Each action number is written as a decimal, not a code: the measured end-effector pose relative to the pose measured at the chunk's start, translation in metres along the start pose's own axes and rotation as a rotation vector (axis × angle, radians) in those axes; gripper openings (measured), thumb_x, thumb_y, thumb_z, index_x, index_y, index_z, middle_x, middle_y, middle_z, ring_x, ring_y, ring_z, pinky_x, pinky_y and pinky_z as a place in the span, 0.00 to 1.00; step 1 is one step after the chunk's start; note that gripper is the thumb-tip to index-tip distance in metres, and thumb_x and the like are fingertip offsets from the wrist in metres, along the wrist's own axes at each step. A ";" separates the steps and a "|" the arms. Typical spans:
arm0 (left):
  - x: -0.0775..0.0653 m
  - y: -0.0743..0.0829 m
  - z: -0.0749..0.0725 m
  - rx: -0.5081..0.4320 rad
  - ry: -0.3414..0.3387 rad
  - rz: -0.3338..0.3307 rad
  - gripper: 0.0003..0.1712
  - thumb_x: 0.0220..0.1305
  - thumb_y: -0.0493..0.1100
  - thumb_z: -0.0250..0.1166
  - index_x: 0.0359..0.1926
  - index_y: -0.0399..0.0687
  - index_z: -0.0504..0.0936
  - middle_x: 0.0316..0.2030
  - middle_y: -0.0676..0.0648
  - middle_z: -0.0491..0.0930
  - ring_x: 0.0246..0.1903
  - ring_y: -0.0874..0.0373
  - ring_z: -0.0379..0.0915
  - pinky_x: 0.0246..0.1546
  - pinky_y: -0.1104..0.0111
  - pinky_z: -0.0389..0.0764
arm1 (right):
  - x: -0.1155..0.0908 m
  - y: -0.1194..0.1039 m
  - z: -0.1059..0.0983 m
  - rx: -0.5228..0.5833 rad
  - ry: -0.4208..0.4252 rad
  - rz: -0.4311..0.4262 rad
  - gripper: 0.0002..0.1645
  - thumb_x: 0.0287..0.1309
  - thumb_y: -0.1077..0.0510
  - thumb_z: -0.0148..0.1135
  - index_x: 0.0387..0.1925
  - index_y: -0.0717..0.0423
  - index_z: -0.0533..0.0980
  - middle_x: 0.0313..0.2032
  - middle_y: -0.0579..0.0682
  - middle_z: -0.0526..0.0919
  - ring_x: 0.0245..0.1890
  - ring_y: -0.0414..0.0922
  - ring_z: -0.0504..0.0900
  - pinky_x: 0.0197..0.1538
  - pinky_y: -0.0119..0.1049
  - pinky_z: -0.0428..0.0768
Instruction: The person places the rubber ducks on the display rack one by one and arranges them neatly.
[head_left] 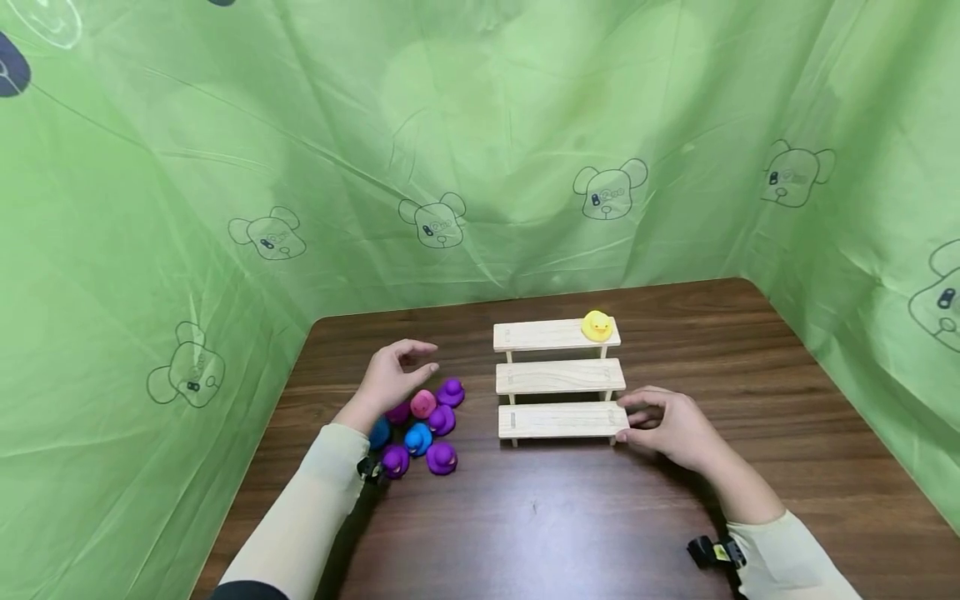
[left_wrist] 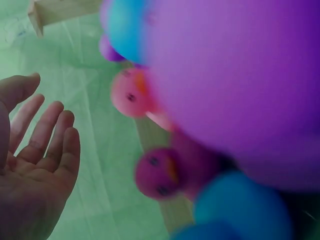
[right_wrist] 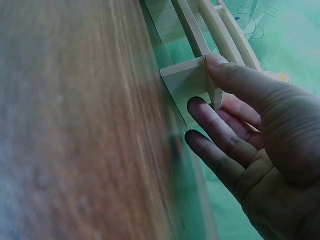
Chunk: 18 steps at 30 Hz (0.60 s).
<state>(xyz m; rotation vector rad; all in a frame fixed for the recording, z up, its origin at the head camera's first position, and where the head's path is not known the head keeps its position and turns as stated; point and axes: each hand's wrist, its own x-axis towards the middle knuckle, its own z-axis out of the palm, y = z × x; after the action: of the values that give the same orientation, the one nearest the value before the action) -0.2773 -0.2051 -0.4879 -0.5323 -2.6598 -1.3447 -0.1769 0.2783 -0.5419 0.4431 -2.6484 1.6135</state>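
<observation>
A screened-off tabletop booth, by the look: creased bright-green sheeting [head_left: 517, 108] printed with outlined bear faces [head_left: 609, 200] hangs from nine through twelve to three o'clock around a round-cornered dark-brown wood-grain table [head_left: 570, 517].

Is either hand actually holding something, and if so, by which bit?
The right hand pinches the wooden stand at the right end of its lowest step. The left hand holds nothing.
</observation>
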 end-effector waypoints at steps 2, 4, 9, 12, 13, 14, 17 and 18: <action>-0.005 -0.008 -0.003 -0.001 -0.009 -0.018 0.16 0.63 0.40 0.78 0.52 0.50 0.89 0.51 0.40 0.87 0.52 0.39 0.83 0.57 0.48 0.82 | 0.000 0.000 0.000 0.005 -0.001 -0.007 0.28 0.45 0.59 0.88 0.49 0.56 0.86 0.48 0.52 0.87 0.40 0.45 0.90 0.40 0.34 0.88; -0.010 -0.014 -0.005 -0.002 -0.024 -0.036 0.16 0.63 0.40 0.78 0.52 0.50 0.89 0.51 0.40 0.87 0.54 0.38 0.82 0.59 0.47 0.81 | 0.000 0.000 0.000 0.009 0.001 -0.012 0.28 0.44 0.60 0.87 0.49 0.57 0.86 0.48 0.52 0.86 0.40 0.45 0.90 0.40 0.34 0.88; -0.022 -0.027 -0.011 0.006 -0.047 -0.078 0.17 0.63 0.42 0.78 0.53 0.51 0.89 0.52 0.40 0.87 0.57 0.42 0.81 0.61 0.47 0.80 | 0.000 0.001 0.000 0.011 0.004 -0.015 0.28 0.44 0.60 0.87 0.49 0.56 0.86 0.48 0.52 0.86 0.39 0.46 0.90 0.39 0.34 0.88; -0.029 -0.032 -0.014 0.010 -0.064 -0.086 0.18 0.63 0.42 0.78 0.54 0.48 0.88 0.52 0.39 0.87 0.57 0.44 0.81 0.61 0.44 0.79 | 0.000 0.002 0.000 0.009 0.005 -0.017 0.28 0.44 0.60 0.88 0.49 0.56 0.86 0.47 0.52 0.87 0.39 0.46 0.90 0.40 0.34 0.88; -0.031 -0.034 -0.014 -0.001 -0.077 -0.088 0.19 0.63 0.41 0.78 0.54 0.46 0.88 0.53 0.38 0.86 0.57 0.44 0.82 0.60 0.43 0.79 | 0.000 0.002 0.000 0.007 0.005 -0.018 0.28 0.44 0.60 0.88 0.49 0.56 0.86 0.47 0.52 0.87 0.39 0.46 0.90 0.40 0.34 0.88; -0.033 -0.036 -0.014 -0.007 -0.091 -0.088 0.20 0.62 0.40 0.78 0.55 0.44 0.87 0.52 0.37 0.86 0.57 0.43 0.82 0.60 0.42 0.79 | 0.000 0.003 0.000 0.007 0.006 -0.018 0.28 0.44 0.60 0.88 0.49 0.56 0.86 0.47 0.52 0.87 0.39 0.46 0.90 0.39 0.34 0.88; -0.038 -0.041 -0.014 -0.047 -0.140 -0.097 0.22 0.62 0.39 0.79 0.55 0.39 0.86 0.51 0.38 0.87 0.54 0.41 0.83 0.58 0.42 0.81 | 0.000 0.003 0.001 0.012 0.006 -0.013 0.28 0.44 0.59 0.88 0.49 0.56 0.86 0.48 0.52 0.87 0.39 0.46 0.90 0.39 0.34 0.88; -0.040 -0.042 -0.013 -0.055 -0.155 -0.098 0.22 0.61 0.39 0.79 0.55 0.39 0.86 0.50 0.39 0.87 0.53 0.42 0.83 0.57 0.43 0.81 | 0.000 0.003 0.001 0.013 0.005 -0.011 0.28 0.45 0.59 0.87 0.49 0.56 0.86 0.48 0.52 0.87 0.40 0.46 0.90 0.39 0.34 0.88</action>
<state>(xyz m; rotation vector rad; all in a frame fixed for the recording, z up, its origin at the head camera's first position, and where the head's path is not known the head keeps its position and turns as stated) -0.2560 -0.2492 -0.5222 -0.5393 -2.8134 -1.4634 -0.1773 0.2786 -0.5447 0.4528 -2.6288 1.6271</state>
